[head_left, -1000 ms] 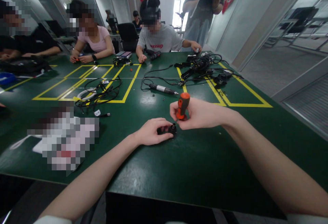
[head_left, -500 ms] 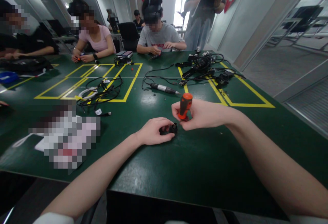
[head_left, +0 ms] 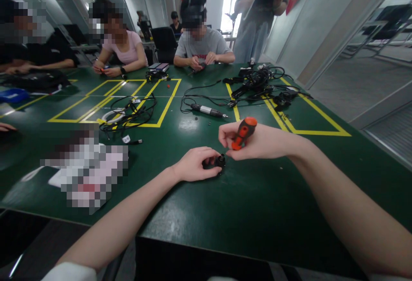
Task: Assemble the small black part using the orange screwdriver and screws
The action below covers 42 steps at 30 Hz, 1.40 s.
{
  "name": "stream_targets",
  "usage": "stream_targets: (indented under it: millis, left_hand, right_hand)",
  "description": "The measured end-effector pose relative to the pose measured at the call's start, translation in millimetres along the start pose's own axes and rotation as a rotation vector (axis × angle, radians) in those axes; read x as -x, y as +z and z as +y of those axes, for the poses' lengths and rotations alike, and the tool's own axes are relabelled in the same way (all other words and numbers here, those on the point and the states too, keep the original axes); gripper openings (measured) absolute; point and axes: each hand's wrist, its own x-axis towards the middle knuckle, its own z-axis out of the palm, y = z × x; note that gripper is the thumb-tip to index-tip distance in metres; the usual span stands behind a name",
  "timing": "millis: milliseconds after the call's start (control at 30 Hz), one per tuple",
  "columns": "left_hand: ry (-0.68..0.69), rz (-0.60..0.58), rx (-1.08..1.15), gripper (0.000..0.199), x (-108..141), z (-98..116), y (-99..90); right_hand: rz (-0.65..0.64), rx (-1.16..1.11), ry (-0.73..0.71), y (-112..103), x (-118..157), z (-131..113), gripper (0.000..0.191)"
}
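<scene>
Dark green desk (head_left: 273,212) carried everything, yellow tape (head_left: 170,102) marking its far half. Heap of tangled black cables (head_left: 252,86) lay far right, looser loop of thin black cable (head_left: 137,108) left; both well apart from the hands. Corded black-and-silver pen-shaped power tool (head_left: 207,110) lay just beyond them.

Right grip (head_left: 263,139) was closed around a stubby screwdriver with an orange-and-dark-grey handle (head_left: 245,131), leaning right; shank not visible. Left grip (head_left: 196,164) was narrow, clamped around a small black part with a round upright neck (head_left: 220,161), sitting on the desk just beside the right fingertips. Tiny dark bits (head_left: 209,123) lay near the power tool, too small to identify.

Risks, my read: off-axis push through that tilted handle could have slipped the tip toward the left fingers. Couldn't tell if it was engaged. Small part, smooth desk: light hold plus twist could have spun it. Brushed cord could have scattered the bits.
</scene>
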Motion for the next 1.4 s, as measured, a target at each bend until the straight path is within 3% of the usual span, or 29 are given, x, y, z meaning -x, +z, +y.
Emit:
stream_targets:
  millis: [133,367,567,767,1067,1300,1400]
  left_hand:
    - [0.022,0.016,0.017,0.021,0,-1,-0.1]
    - [0.034,0.023,0.016,0.018,0,0,0.0]
    - [-0.001,0.009,0.015,0.018,0,1,0.1]
    - [-0.009,-0.002,0.01,0.022,0,1,-0.7]
    - [0.016,0.015,0.029,0.02,0,0,0.6]
    - [-0.008,0.005,0.035,0.022,0,1,-0.2]
    - [-0.011,-0.001,0.03,0.023,0,1,-0.1]
  right_hand:
    - [-0.035,0.027,-0.001,2,-1,-2,0.01]
    - [0.012,0.064,-0.006,3,0,-8,0.013]
    - [-0.043,0.052,0.017,2,0,-3,0.012]
    - [-0.041,0.06,-0.036,3,0,0,0.023]
    - [-0.021,0.051,0.024,3,2,-3,0.015]
    - [-0.024,0.018,-0.085,4,0,0,0.019]
    - [0.007,0.035,-0.061,4,0,-3,0.019]
